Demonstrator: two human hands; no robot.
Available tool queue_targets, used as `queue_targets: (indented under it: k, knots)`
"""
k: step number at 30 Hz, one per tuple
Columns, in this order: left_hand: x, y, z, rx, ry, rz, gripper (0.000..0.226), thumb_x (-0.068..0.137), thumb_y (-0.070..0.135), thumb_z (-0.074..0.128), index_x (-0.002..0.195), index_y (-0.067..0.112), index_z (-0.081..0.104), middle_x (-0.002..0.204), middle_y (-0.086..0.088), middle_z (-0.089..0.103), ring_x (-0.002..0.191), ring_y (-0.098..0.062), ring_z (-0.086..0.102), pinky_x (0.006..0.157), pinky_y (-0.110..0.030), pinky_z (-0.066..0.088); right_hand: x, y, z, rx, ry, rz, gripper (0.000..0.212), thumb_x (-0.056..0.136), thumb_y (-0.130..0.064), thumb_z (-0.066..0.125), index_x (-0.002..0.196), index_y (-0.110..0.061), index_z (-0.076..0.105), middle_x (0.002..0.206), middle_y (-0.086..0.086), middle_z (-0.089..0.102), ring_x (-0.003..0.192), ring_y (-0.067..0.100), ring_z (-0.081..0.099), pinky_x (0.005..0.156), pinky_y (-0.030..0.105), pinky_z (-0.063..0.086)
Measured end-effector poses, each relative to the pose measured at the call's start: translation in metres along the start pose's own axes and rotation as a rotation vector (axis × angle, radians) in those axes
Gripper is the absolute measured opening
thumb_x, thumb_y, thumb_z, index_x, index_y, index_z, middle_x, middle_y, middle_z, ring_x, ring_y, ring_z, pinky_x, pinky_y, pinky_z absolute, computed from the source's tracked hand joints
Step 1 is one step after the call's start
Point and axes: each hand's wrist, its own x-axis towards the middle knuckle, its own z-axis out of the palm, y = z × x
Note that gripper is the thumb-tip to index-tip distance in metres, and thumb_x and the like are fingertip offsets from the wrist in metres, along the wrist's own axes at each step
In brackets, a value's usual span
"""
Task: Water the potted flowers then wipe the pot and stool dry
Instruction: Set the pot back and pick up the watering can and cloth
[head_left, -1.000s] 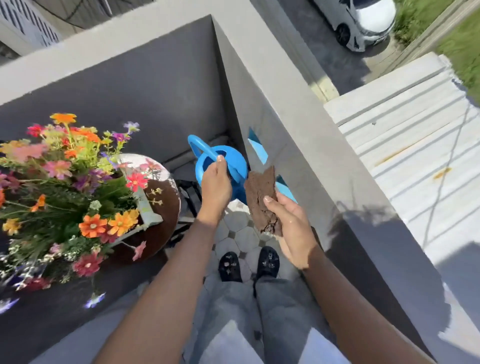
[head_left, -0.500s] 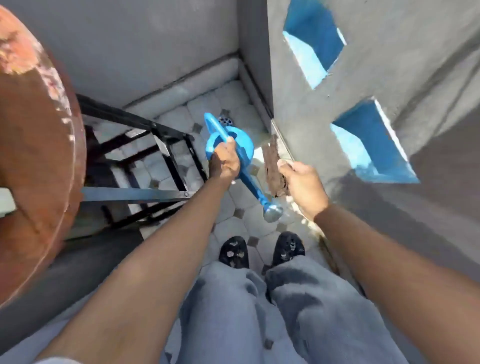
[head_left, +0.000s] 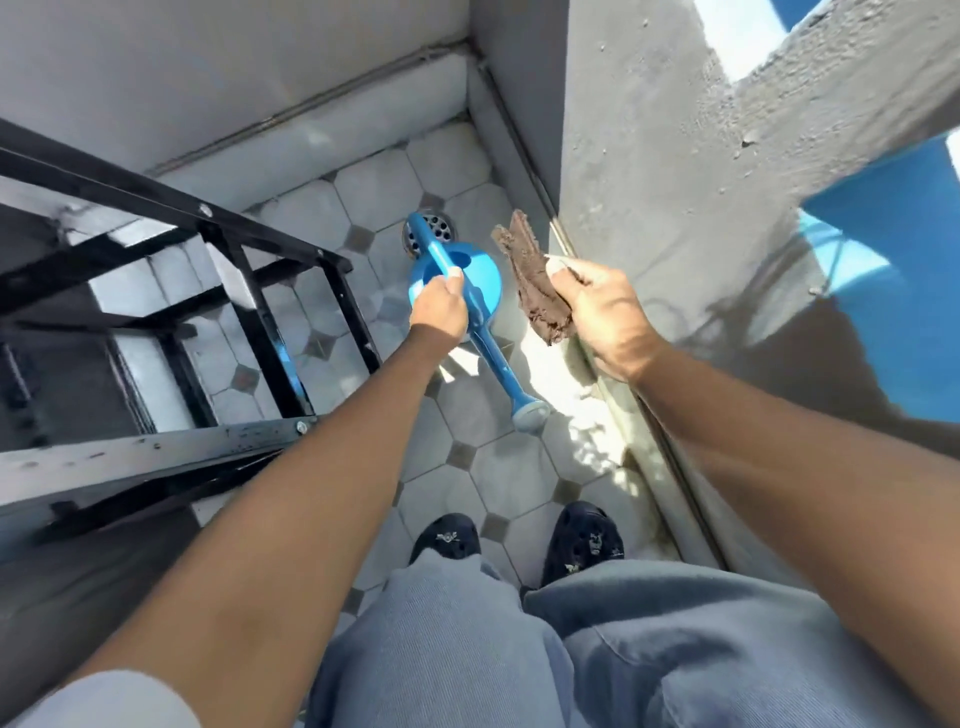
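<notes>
My left hand (head_left: 439, 312) grips the handle of a blue watering can (head_left: 480, 291), low over the tiled floor, with its spout pointing back toward my feet. My right hand (head_left: 597, 306) holds a brown rag (head_left: 535, 283) that hangs beside the can, near the grey wall. The black metal stool frame (head_left: 270, 312) stands at the left. The flower pot is out of view.
A round floor drain (head_left: 434, 228) lies just beyond the can. A grey parapet wall (head_left: 675, 182) with blue cut-outs runs along the right. My two dark shoes (head_left: 519, 540) stand on the octagon floor tiles (head_left: 498, 467).
The view has dropped from the flowers to the floor. My left hand has carried the watering can lower, close to the tiles. The pot has gone out of sight.
</notes>
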Motion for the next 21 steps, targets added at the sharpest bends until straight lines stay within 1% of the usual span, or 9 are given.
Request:
queue_targets:
  k: [3, 5, 7, 9, 11, 13, 16, 19, 21]
  knots:
    - [0.008, -0.002, -0.004, 0.079, 0.106, -0.02, 0.056, 0.097, 0.044, 0.032, 0.104, -0.004, 0.062, 0.104, -0.022, 0.064, 0.101, -0.039, 0.058, 0.076, -0.035, 0.037, 0.011, 0.004, 0.001, -0.016, 0.028, -0.003, 0.048, 0.083, -0.057, 0.061, 0.117, -0.025, 0.069, 0.11, 0.002, 0.074, 0.105, 0.024, 0.069, 0.098, 0.056, 0.05]
    - [0.005, 0.0, -0.013, 0.013, 0.278, -0.077, 0.062, 0.09, 0.058, 0.037, 0.096, 0.002, 0.063, 0.096, -0.013, 0.066, 0.093, -0.032, 0.058, 0.079, -0.036, 0.04, 0.006, -0.013, 0.01, 0.018, 0.007, -0.003, 0.036, 0.091, -0.04, 0.059, 0.117, -0.018, 0.07, 0.11, 0.004, 0.074, 0.104, 0.022, 0.069, 0.1, 0.052, 0.05]
    - [0.0, 0.002, -0.024, -0.26, 0.316, -0.117, 0.059, 0.087, 0.066, 0.039, 0.087, 0.01, 0.06, 0.086, -0.006, 0.062, 0.082, -0.025, 0.055, 0.08, -0.036, 0.045, 0.005, -0.027, 0.019, 0.036, -0.026, -0.002, 0.029, 0.096, -0.026, 0.058, 0.118, -0.012, 0.07, 0.112, 0.005, 0.074, 0.104, 0.018, 0.069, 0.1, 0.045, 0.051]
    - [-0.008, 0.005, -0.034, -0.771, 0.019, -0.201, 0.065, 0.082, 0.073, 0.043, 0.091, 0.011, 0.063, 0.082, -0.005, 0.062, 0.072, -0.022, 0.059, 0.068, -0.033, 0.052, 0.008, -0.032, 0.025, 0.065, -0.077, -0.003, 0.028, 0.097, -0.02, 0.059, 0.119, -0.007, 0.068, 0.112, 0.007, 0.073, 0.105, 0.019, 0.069, 0.098, 0.041, 0.053]
    - [-0.014, 0.0, -0.04, -1.068, -0.23, -0.203, 0.068, 0.08, 0.071, 0.052, 0.109, 0.011, 0.066, 0.088, -0.003, 0.069, 0.076, -0.019, 0.067, 0.071, -0.034, 0.058, 0.011, -0.032, 0.028, 0.122, -0.128, 0.016, 0.028, 0.098, -0.017, 0.057, 0.12, -0.002, 0.067, 0.112, 0.012, 0.073, 0.105, 0.024, 0.069, 0.096, 0.041, 0.053]
    - [-0.013, -0.005, -0.04, -1.076, -0.259, -0.122, 0.047, 0.086, 0.053, 0.06, 0.11, 0.012, 0.065, 0.094, -0.003, 0.072, 0.079, -0.018, 0.07, 0.081, -0.037, 0.058, 0.016, -0.03, 0.031, 0.169, -0.178, 0.05, 0.027, 0.099, -0.013, 0.054, 0.12, -0.001, 0.066, 0.114, 0.014, 0.072, 0.108, 0.026, 0.068, 0.099, 0.044, 0.051]
    - [-0.01, -0.005, -0.039, -1.007, -0.181, -0.019, 0.015, 0.093, 0.023, 0.062, 0.093, 0.008, 0.065, 0.082, -0.008, 0.067, 0.059, -0.012, 0.063, 0.067, -0.034, 0.058, 0.02, -0.029, 0.036, 0.171, -0.224, 0.069, 0.022, 0.095, -0.016, 0.057, 0.108, -0.009, 0.074, 0.109, 0.014, 0.074, 0.108, 0.029, 0.068, 0.103, 0.049, 0.048]
    - [-0.008, -0.003, -0.036, -0.858, -0.082, 0.021, 0.008, 0.092, 0.009, 0.057, 0.092, 0.009, 0.065, 0.076, -0.007, 0.064, 0.052, -0.008, 0.059, 0.057, -0.03, 0.054, 0.021, -0.032, 0.042, 0.098, -0.22, 0.062, 0.023, 0.09, -0.033, 0.066, 0.096, -0.013, 0.076, 0.098, 0.011, 0.076, 0.097, 0.026, 0.071, 0.091, 0.04, 0.056]
    - [-0.01, -0.001, -0.034, -0.79, -0.055, 0.016, 0.022, 0.092, 0.001, 0.047, 0.104, 0.009, 0.063, 0.081, -0.007, 0.065, 0.059, -0.012, 0.061, 0.053, -0.027, 0.054, 0.022, -0.033, 0.045, -0.055, -0.169, -0.025, 0.025, 0.089, -0.035, 0.068, 0.09, -0.012, 0.077, 0.088, 0.01, 0.076, 0.077, 0.013, 0.071, 0.074, 0.029, 0.055]
